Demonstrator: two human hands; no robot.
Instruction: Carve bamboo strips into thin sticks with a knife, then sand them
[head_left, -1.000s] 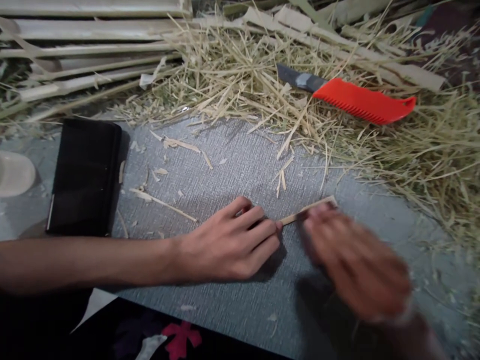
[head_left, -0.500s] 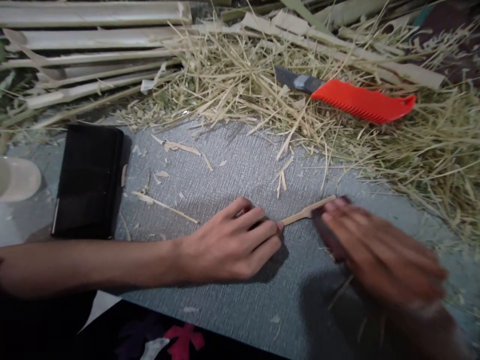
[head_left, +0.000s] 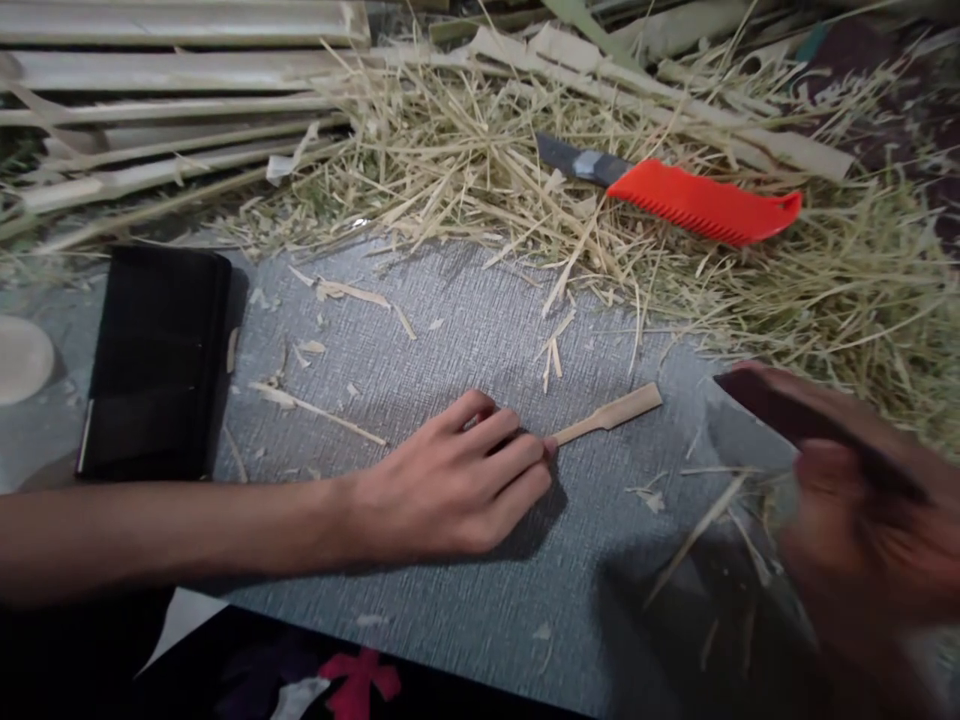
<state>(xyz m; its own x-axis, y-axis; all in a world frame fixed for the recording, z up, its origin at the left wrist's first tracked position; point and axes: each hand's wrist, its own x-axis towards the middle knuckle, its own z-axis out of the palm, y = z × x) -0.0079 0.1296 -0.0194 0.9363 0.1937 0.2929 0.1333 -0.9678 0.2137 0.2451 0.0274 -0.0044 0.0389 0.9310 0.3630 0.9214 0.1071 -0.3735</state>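
Narrow end of the wooden strip (head_left: 630,408) is hidden beneath the left hand (head_left: 454,485), whose curled fingers pinch it low over the grey tabletop (head_left: 480,330); its wide end shows bare. Right hand (head_left: 847,520) is blurred, cut off at the frame's edge, thumb and fingers closed on a dark flat piece (head_left: 780,405), material unclear, apart from the strip.

Tan strip (head_left: 630,407), dark maroon slab (head_left: 780,410), orange-red knife handle (head_left: 701,203)
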